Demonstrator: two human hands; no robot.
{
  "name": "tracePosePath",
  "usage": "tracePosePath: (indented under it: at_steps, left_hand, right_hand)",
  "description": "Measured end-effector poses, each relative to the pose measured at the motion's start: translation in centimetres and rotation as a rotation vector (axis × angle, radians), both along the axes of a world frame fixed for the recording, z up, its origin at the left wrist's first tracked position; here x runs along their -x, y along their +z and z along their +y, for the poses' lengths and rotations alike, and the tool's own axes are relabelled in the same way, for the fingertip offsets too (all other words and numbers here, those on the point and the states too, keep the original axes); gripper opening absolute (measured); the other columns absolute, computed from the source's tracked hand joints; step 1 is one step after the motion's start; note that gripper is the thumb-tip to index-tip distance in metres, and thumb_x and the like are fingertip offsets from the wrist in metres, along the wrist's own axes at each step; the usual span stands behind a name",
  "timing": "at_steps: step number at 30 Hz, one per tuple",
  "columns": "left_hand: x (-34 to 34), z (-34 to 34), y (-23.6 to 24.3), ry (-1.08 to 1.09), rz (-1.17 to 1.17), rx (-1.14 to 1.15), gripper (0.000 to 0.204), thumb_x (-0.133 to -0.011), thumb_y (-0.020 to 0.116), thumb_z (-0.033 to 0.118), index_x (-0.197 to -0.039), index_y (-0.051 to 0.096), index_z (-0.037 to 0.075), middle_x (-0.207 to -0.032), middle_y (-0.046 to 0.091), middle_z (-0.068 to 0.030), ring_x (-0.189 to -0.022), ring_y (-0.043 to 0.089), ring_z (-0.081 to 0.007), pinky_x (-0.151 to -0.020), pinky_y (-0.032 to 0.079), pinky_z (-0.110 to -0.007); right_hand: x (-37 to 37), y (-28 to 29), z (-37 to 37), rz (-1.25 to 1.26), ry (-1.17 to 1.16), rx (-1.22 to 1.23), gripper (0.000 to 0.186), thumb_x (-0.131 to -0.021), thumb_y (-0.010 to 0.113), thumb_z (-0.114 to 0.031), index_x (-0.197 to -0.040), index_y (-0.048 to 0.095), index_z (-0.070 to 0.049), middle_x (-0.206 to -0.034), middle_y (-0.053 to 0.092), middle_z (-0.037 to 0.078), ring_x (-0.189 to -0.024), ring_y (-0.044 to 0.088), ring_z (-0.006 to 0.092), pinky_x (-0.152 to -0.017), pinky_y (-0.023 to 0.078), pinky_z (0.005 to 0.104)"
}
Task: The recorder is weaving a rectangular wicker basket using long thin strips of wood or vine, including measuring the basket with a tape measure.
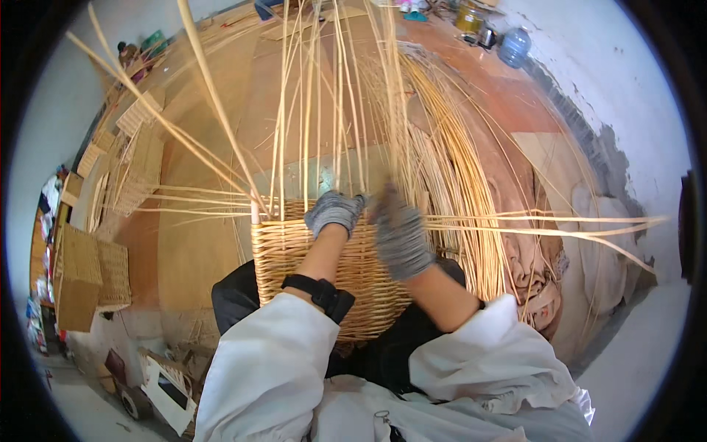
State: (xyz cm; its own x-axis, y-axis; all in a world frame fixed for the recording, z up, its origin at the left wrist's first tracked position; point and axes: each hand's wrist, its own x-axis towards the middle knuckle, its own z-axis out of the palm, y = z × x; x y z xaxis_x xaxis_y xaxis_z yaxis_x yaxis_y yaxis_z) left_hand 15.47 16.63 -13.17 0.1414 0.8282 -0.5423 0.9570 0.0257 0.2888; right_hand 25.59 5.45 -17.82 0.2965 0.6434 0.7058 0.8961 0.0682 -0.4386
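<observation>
A half-woven wicker basket stands between my knees, its pale upright rods rising from the upper edge. My left hand, in a grey knit glove, is closed over that edge at the foot of the rods. Just right of it, my right hand wears the same kind of glove and is raised against the basket's right part. Motion smears its fingers, so what they hold cannot be made out. Long loose rods stretch out sideways to the right of the basket, and others to the left.
A thick bundle of willow rods lies on the floor at right, beside crumpled brown cloth. Finished wicker baskets stand at left. Far right, a blue water jug is by the wall. Another person appears far left.
</observation>
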Motion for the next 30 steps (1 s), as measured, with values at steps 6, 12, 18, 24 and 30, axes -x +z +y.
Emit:
tracePosePath:
  at_steps: [6, 12, 18, 24, 30]
  left_hand:
    - [-3.1, -2.9, 3.5, -0.29, 0.082, -0.589, 0.075, -0.078, 0.051, 0.058, -0.131, 0.036, 0.008, -0.132, 0.042, -0.0118, -0.119, 0.044, -0.0274, -0.103, 0.024, -0.044]
    - [-4.1, -1.2, -0.3, -0.591, -0.122, 0.028, 0.052, -0.082, 0.049, 0.051, -0.111, 0.057, 0.009, -0.11, 0.06, -0.013, -0.101, 0.057, -0.0279, -0.085, 0.041, -0.043]
    - [-7.4, -4.7, -0.7, -0.284, -0.205, 0.008, 0.054, -0.08, 0.049, 0.054, -0.11, 0.058, 0.01, -0.11, 0.059, -0.0139, -0.102, 0.056, -0.0282, -0.089, 0.038, -0.042]
    - [-1.2, -8.1, -1.9, -0.628, -0.188, -0.402, 0.069, -0.07, 0.059, 0.058, -0.125, 0.047, 0.019, -0.127, 0.045, -0.013, -0.115, 0.044, -0.0316, -0.102, 0.021, -0.048]
    - [6.5, -5.9, -1.6, -0.269, -1.06, -0.997, 0.058, -0.075, 0.06, 0.049, -0.119, 0.05, 0.013, -0.121, 0.044, -0.0138, -0.114, 0.042, -0.031, -0.099, 0.028, -0.049]
  right_hand:
    - [-10.8, 4.7, -4.7, 1.504, 0.028, -0.196, 0.014, -0.085, 0.053, -0.006, -0.097, 0.044, -0.004, -0.068, 0.056, 0.008, -0.065, 0.061, 0.0236, -0.057, 0.056, 0.0346]
    - [-11.9, 5.6, -2.5, 1.309, -0.057, 0.15, 0.009, -0.082, 0.046, 0.006, -0.088, 0.044, 0.0, -0.068, 0.055, 0.011, -0.06, 0.058, 0.0228, -0.053, 0.054, 0.0368]
    - [-19.4, 2.7, 9.4, 0.203, -0.46, 0.771, 0.033, -0.08, 0.055, -0.01, -0.111, 0.05, 0.001, -0.103, 0.057, 0.023, -0.088, 0.059, 0.0353, -0.074, 0.05, 0.0393]
    - [-10.0, 3.6, -4.1, -0.104, 0.284, 1.07, 0.042, -0.08, 0.057, -0.035, -0.112, 0.057, -0.008, -0.111, 0.058, 0.015, -0.099, 0.056, 0.0323, -0.086, 0.044, 0.039]
    - [-1.0, 10.7, 0.1, -0.17, 0.083, 1.036, 0.042, -0.08, 0.06, -0.029, -0.111, 0.055, -0.002, -0.102, 0.059, 0.02, -0.094, 0.058, 0.032, -0.083, 0.045, 0.0378]
